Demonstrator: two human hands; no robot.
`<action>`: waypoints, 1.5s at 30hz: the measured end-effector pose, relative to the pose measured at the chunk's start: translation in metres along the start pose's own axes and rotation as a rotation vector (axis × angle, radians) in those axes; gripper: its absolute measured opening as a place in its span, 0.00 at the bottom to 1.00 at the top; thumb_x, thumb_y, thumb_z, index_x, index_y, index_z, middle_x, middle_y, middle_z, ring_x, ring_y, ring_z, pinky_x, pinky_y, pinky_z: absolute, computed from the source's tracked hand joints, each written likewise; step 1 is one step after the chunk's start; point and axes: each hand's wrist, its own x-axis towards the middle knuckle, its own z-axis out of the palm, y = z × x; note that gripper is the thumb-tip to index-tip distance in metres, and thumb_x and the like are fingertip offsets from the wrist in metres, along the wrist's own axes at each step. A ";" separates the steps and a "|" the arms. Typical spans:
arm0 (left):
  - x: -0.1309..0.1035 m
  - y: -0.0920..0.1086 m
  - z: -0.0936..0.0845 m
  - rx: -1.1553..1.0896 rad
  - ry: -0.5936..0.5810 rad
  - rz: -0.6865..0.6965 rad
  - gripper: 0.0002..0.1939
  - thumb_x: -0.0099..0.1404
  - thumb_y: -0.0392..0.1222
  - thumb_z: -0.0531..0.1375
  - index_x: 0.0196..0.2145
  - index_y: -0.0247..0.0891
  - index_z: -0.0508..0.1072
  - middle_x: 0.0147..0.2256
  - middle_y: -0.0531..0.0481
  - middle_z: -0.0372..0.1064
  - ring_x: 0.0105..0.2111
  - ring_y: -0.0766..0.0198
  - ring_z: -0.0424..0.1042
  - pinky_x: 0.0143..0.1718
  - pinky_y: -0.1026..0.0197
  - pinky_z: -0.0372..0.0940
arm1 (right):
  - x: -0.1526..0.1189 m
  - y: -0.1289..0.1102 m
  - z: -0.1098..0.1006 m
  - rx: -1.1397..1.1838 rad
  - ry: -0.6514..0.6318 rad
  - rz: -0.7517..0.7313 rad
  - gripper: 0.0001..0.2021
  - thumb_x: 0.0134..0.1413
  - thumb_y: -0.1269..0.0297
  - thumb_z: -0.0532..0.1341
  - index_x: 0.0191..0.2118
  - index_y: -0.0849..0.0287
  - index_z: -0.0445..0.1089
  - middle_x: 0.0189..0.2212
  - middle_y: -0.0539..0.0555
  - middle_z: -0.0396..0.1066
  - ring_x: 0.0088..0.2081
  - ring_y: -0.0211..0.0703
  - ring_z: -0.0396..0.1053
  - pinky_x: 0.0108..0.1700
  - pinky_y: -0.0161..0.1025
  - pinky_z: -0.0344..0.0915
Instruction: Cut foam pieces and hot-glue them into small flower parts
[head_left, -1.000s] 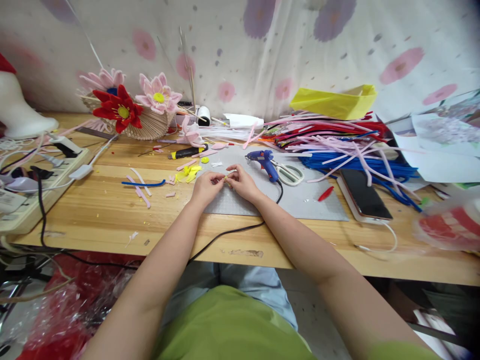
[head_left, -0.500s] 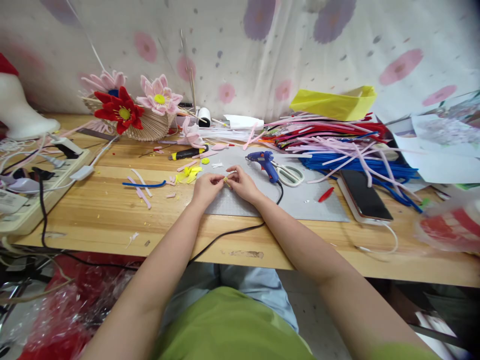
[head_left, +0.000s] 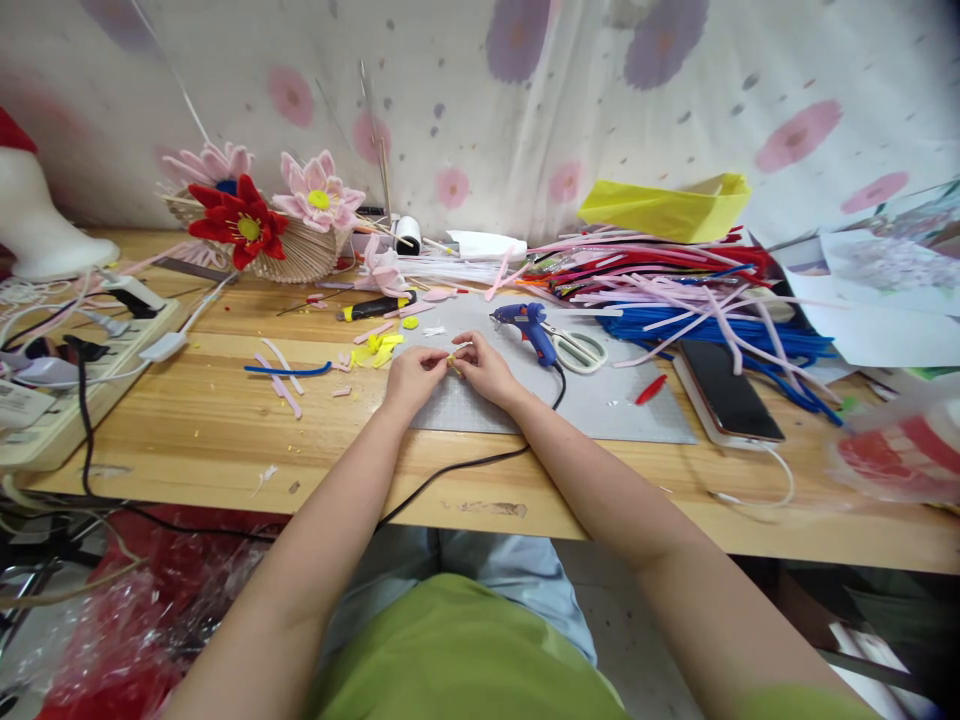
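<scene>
My left hand [head_left: 415, 378] and my right hand [head_left: 484, 370] meet over the grey cutting mat [head_left: 465, 412]. Between their fingertips is a small yellowish piece [head_left: 451, 360], mostly covered, so its kind does not show. Both hands are closed in a pinch on it. Just left of my left hand lie yellow scraps [head_left: 377, 350], with a yellow disc [head_left: 410, 323] behind them. A blue glue gun [head_left: 529, 325] rests on the mat beyond my right hand, beside white-handled scissors [head_left: 581, 350].
Fuzzy flowers [head_left: 247, 225] stand at the back left, near a power strip [head_left: 112, 370]. Bundles of pipe cleaners [head_left: 675, 280] fill the back right. A phone [head_left: 731, 390] lies right of the mat. The glue gun's black cord [head_left: 465, 463] crosses the table's front.
</scene>
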 end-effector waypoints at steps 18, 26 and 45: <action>0.001 -0.001 0.003 -0.038 0.040 -0.106 0.09 0.54 0.40 0.59 0.31 0.35 0.77 0.30 0.49 0.75 0.30 0.65 0.71 0.35 0.63 0.65 | -0.001 -0.003 0.001 -0.050 0.022 0.013 0.15 0.45 0.64 0.59 0.40 0.55 0.57 0.27 0.45 0.69 0.25 0.34 0.64 0.32 0.35 0.61; 0.003 0.002 -0.002 -0.359 -0.064 -0.249 0.16 0.50 0.38 0.60 0.38 0.34 0.77 0.30 0.48 0.73 0.25 0.68 0.68 0.23 0.65 0.64 | 0.002 -0.011 -0.005 -0.031 0.147 -0.015 0.12 0.46 0.66 0.56 0.40 0.56 0.58 0.28 0.47 0.67 0.30 0.37 0.64 0.37 0.38 0.62; 0.000 0.018 -0.013 -0.613 -0.154 -0.402 0.17 0.40 0.49 0.70 0.24 0.32 0.76 0.23 0.48 0.69 0.23 0.69 0.64 0.18 0.68 0.61 | -0.001 -0.015 -0.009 -0.060 -0.039 -0.067 0.14 0.45 0.68 0.54 0.41 0.55 0.56 0.29 0.47 0.63 0.33 0.38 0.64 0.40 0.39 0.59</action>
